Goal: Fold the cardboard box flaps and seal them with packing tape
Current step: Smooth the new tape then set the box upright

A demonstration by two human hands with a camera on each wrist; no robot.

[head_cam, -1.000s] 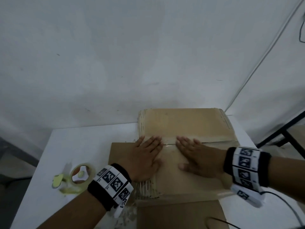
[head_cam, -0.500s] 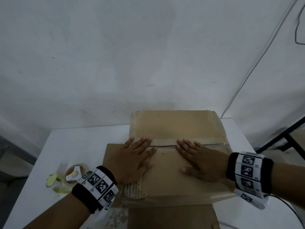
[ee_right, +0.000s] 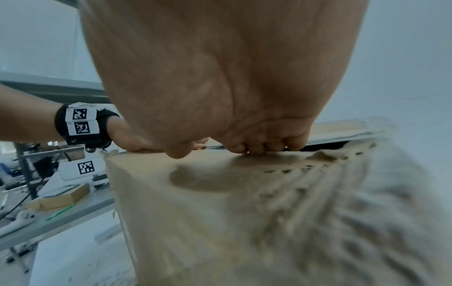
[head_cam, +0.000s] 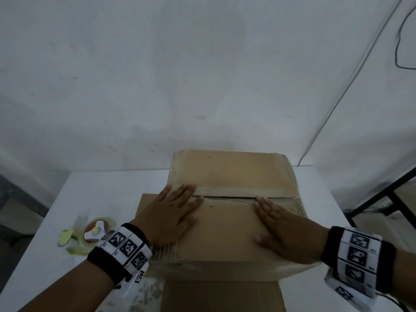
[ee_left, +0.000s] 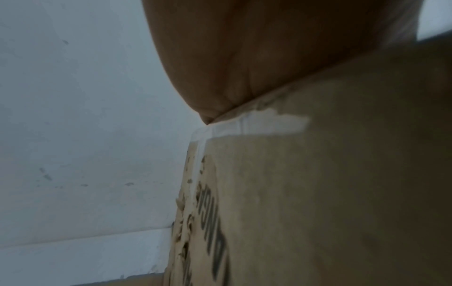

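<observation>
Head view: brown cardboard box (head_cam: 234, 233) flaps are pressed shut by flat left hand (head_cam: 167, 216) and right hand (head_cam: 286, 235); taping appears left.

A white table (head_cam: 108, 190) is set against a marked white wall (head_cam: 157, 75). A black cable (head_cam: 399, 41) is seen far right, a dark metal frame (head_cam: 387, 194) right.

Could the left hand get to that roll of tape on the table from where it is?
Probably yes. The tape roll lies on the table just left of the left hand, nothing between them, though that hand is pressing the box flap.
</observation>
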